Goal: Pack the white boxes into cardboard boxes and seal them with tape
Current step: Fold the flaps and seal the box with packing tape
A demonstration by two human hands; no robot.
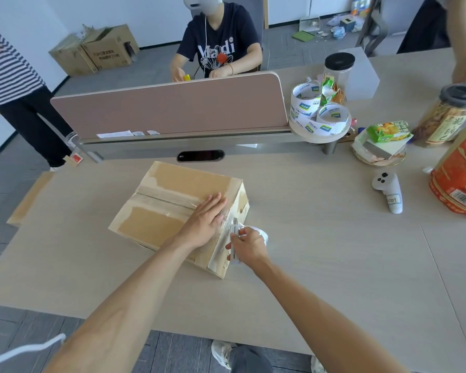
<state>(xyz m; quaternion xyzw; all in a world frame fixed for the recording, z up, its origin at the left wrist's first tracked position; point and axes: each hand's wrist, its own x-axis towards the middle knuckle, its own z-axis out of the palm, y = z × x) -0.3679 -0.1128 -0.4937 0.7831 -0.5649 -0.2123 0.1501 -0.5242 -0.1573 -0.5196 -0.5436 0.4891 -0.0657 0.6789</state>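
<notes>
Cardboard box (172,208) and controller (388,192) on table (334,265)

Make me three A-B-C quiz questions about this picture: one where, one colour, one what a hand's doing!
1. Where does the left hand rest? A floor; B box top; C jar.
2. What colour is the controller? A white; B red; C green.
3. The right hand is: A flat open; B waving; C gripping tape.
Answers: B, its palm lies flat on the box; A, its body is white; C, fingers curl round the tape at the box's end.
</notes>
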